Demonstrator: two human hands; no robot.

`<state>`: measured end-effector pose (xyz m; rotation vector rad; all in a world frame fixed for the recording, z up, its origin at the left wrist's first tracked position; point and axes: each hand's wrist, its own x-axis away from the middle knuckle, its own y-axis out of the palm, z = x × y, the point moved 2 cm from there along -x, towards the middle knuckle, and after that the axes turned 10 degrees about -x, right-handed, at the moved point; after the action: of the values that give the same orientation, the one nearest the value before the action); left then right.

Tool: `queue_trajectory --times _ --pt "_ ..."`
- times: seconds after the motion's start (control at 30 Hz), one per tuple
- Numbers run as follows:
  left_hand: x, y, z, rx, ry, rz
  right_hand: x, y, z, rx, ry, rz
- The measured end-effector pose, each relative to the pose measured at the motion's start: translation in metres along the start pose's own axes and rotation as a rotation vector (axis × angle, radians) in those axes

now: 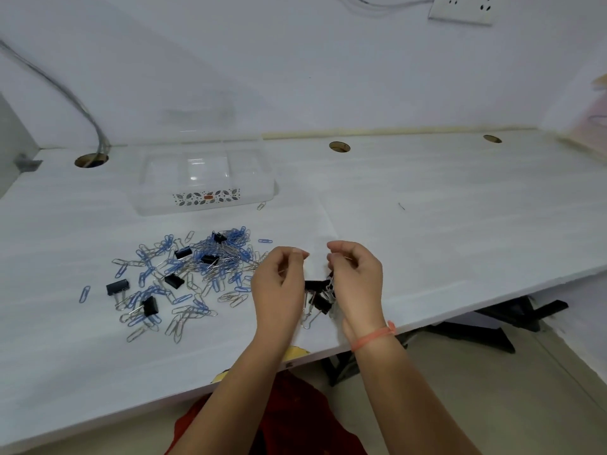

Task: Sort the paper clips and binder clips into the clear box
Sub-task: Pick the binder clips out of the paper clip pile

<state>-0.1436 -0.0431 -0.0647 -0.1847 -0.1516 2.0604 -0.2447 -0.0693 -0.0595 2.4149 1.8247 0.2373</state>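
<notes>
Left hand: your fingers are curled and thumb meets forefinger in a pinch. What lies between them is too small to tell.
Right hand: your fingers are curled and pinching the top of the clip tangle. A pink band sits on the wrist.
Clip tangle: black binder clips snarled with silver paper clips hang between your two hands, low over the near edge of the table.
Loose pile: blue and silver paper clips mixed with several black binder clips are spread on the table to your left, well apart from the box.
Clear box: it stands open at the back left of the table. Its compartments appear to hold nothing yet, though glare makes this uncertain.
Stray paper clip: it lies just beside the front right corner of the box.
Step in hand: judged to be separation, with you teasing paper clips free of the binder clips before any are boxed.
Next move: it likely calls for a steady pull apart without shaking the tangle loose. Then carry each kind forward and left to its own compartment.
</notes>
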Motion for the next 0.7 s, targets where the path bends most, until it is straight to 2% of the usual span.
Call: queue_trajectory --times 0.2,0.33,0.43,0.53,0.6,0.7 --pt "-0.004 -0.082 -0.006 -0.164 -0.026 0.248 0.022 0.059 0.007 0.118 0.051 -0.373" --pt "-0.01 -0.147 -0.02 -0.55 -0.059 0.362 0.046 0.114 0.027 0.362 -0.011 -0.628" --pt "-0.019 -0.178 -0.034 -0.855 -0.115 0.271 0.058 0.146 0.033 0.622 -0.238 -0.731" --pt "-0.028 -0.189 -0.043 -0.961 -0.114 0.104 0.06 0.171 0.039 0.875 -0.462 -0.853" --pt "-0.033 -0.188 -0.046 -0.99 -0.086 0.032 0.059 0.179 0.044 1.011 -0.502 -0.925" --pt "-0.038 -0.188 -0.048 -1.0 -0.068 0.009 0.056 0.183 0.05 1.055 -0.5 -0.955"
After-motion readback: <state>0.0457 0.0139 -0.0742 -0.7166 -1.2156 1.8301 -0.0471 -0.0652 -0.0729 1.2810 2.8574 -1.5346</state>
